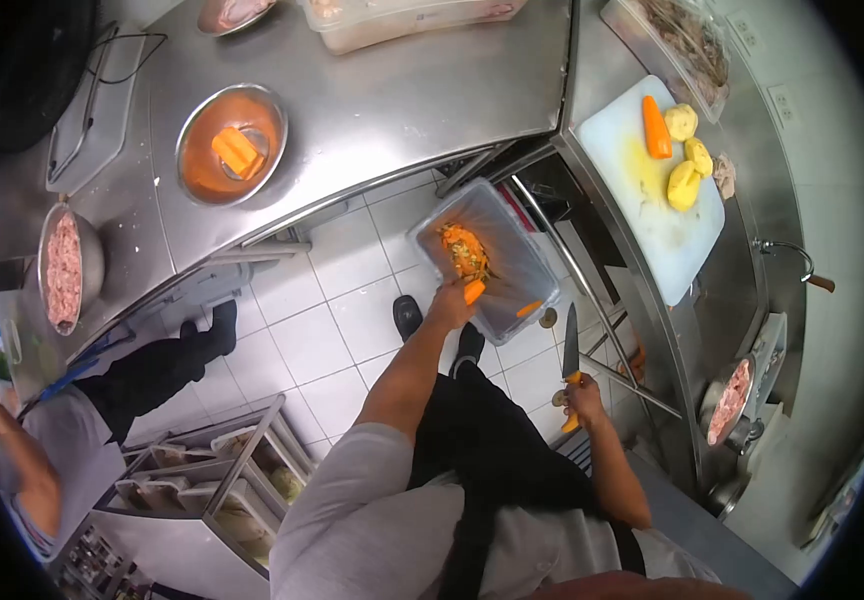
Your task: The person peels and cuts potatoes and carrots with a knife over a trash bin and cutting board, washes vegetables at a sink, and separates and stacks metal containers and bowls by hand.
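My left hand [449,304] reaches over a grey plastic bin [522,255], its fingers closed round an orange carrot piece [474,291]. Orange and greenish peelings [465,250] lie inside the bin, and another orange piece [529,309] is at its near side. Lower down, my right hand [582,397] grips a kitchen knife [571,345] by its yellow handle, the blade pointing away from me. On the right counter, a white cutting board [677,255] bears a peeled carrot [656,127] and peeled potatoes [683,186]. A metal bowl [184,165] on the far counter holds orange pieces [238,153].
Bowls of minced meat stand on the left [64,270] and right [729,400] counters. Plastic tubs [402,25] sit at the back. At far left works another person [62,440]. A metal rail [562,250] runs beside the bin, and a container rack [202,480] stands lower left.
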The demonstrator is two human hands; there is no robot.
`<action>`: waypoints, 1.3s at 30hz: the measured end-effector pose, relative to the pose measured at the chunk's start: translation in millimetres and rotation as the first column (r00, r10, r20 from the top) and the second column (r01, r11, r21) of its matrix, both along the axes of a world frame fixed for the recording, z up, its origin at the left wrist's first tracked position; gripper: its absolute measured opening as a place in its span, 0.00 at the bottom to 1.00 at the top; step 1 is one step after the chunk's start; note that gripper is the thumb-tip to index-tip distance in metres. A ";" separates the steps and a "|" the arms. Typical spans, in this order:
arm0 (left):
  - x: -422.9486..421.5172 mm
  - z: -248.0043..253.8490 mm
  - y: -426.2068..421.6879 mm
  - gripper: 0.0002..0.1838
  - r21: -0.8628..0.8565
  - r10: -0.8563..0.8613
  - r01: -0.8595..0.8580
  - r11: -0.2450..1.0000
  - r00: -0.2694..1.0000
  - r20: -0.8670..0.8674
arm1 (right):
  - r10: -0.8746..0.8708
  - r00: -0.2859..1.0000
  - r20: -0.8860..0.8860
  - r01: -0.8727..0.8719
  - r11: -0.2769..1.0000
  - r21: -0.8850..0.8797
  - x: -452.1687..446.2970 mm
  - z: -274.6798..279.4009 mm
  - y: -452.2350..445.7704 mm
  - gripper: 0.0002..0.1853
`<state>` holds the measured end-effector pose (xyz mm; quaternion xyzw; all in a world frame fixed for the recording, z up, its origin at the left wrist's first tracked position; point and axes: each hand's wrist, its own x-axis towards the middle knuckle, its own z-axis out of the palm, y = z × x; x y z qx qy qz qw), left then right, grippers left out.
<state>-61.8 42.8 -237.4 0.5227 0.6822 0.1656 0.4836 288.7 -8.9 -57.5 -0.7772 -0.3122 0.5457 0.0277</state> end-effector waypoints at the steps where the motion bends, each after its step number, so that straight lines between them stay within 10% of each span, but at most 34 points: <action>1: 1.6 -3.7 -11.1 0.39 0.064 0.071 -0.069 0.996 0.997 -0.030 | -0.024 0.999 -0.046 0.021 0.999 -0.047 5.9 -10.5 1.2 0.15; 14: -101.3 14.5 29.1 0.31 -0.019 0.375 -0.391 0.920 0.895 -0.242 | 0.025 0.909 -0.417 -0.144 0.956 -0.256 -114.6 -21.0 73.3 0.09; 22: -112.9 55.6 12.6 0.24 0.529 0.735 -0.664 0.528 0.669 0.106 | -0.035 0.796 -0.604 -0.065 0.988 -0.143 -198.1 -69.0 109.2 0.10; 24: -97.1 76.3 -15.1 0.20 0.542 0.777 -0.712 0.447 0.610 0.160 | 0.092 0.869 -0.485 -0.121 0.992 -0.028 -199.8 -47.4 112.4 0.11; 26: -87.8 105.3 -42.2 0.16 0.040 0.789 -0.893 0.448 0.416 0.452 | 0.308 0.847 -0.433 -0.311 0.948 0.066 -175.8 -13.3 117.4 0.16; 30: -78.1 169.4 -35.5 0.14 0.027 0.720 -0.853 0.522 0.457 0.523 | 0.556 0.761 -0.334 -0.486 0.830 0.275 -114.0 129.3 112.0 0.24; 35: -57.4 241.6 35.1 0.14 0.124 0.564 -0.759 0.639 0.572 0.596 | 0.165 0.977 0.137 -0.214 0.747 0.629 -45.0 217.7 108.7 0.31; 37: -40.5 274.2 74.8 0.14 0.148 0.480 -0.705 0.693 0.606 0.634 | 0.041 0.832 0.554 -0.541 0.283 0.792 6.4 169.4 150.9 0.34; 39: -15.9 305.2 109.3 0.13 0.181 0.390 -0.634 0.752 0.650 0.652 | -0.026 0.876 0.482 -0.398 0.526 0.752 16.6 171.4 203.2 0.34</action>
